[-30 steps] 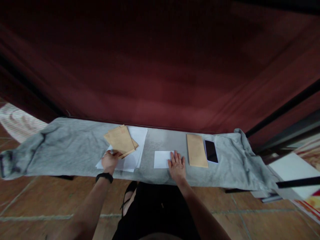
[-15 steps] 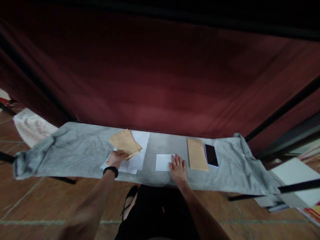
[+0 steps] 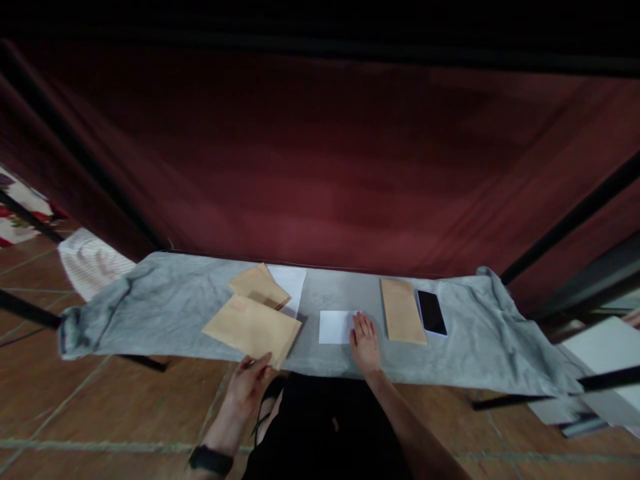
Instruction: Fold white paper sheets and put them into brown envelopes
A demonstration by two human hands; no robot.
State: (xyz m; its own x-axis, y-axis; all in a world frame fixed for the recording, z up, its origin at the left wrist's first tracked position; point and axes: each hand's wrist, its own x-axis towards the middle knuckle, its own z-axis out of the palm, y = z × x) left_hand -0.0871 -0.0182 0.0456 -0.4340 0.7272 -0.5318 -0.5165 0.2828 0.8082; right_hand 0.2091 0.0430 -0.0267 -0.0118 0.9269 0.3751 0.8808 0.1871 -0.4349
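Note:
My left hand (image 3: 251,380) pinches the near edge of a brown envelope (image 3: 253,328), lifted above the cloth and angled toward me. Behind it, a few more brown envelopes (image 3: 259,285) lie fanned on white sheets (image 3: 296,283), which the raised envelope partly covers. My right hand (image 3: 366,343) lies flat, its fingers over the right edge of a folded-looking white paper (image 3: 337,327). Just right of that hand, another brown envelope (image 3: 404,312) lies lengthwise on the cloth.
A grey cloth (image 3: 170,313) covers the narrow bench, bunched at both ends. A dark-screened phone (image 3: 432,313) lies right of the single envelope. Red panelling (image 3: 320,180) rises behind. A striped cloth (image 3: 97,263) hangs at the left; white boards (image 3: 607,350) stand at the right.
My left hand has taken one brown envelope off the pile and drawn it toward me. My right hand stays on the white paper. The view has shifted slightly.

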